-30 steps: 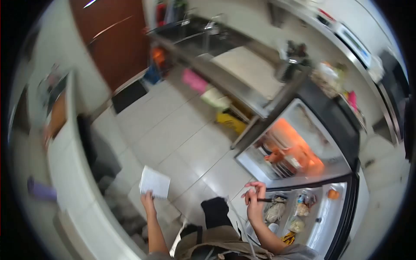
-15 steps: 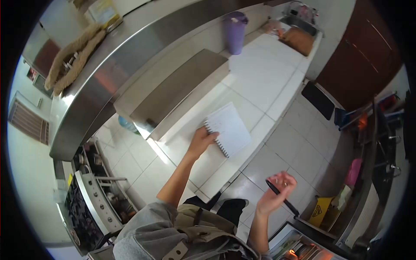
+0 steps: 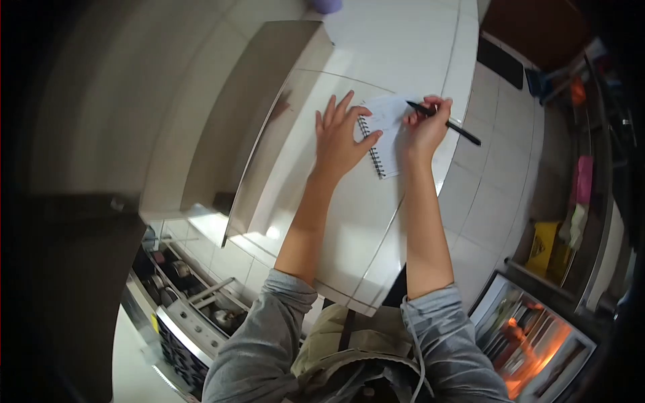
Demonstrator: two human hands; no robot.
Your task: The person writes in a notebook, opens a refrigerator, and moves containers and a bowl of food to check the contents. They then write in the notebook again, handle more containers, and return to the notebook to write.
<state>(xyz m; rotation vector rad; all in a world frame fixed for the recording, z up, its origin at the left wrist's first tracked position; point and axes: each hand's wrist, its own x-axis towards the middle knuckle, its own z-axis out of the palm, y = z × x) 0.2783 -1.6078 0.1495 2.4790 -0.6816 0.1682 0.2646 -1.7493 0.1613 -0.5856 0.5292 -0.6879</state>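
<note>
A spiral notebook (image 3: 391, 144) with handwriting on its upper page lies on the white tiled counter (image 3: 353, 221). Spread across its spiral edge, my left hand (image 3: 341, 138) rests with the thumb and a fingertip on the paper and the other fingers over the tiles. A black pen (image 3: 463, 133) is held in my right hand (image 3: 426, 127), at the notebook's right side. The pen's tip points left over the upper page; whether it touches the paper cannot be made out.
A grey metal box-like ledge (image 3: 252, 114) stands left of the notebook. A purple container (image 3: 327, 6) is at the top edge. The stove (image 3: 191, 329) is at lower left, a lit glass-fronted case (image 3: 527, 342) at lower right, a yellow sign (image 3: 543, 248) beyond it.
My right hand has moved up from beside the counter to the notebook with the pen. My left hand has opened from its hold on the spiral edge and lies spread. The view has shifted closer over the counter.
</note>
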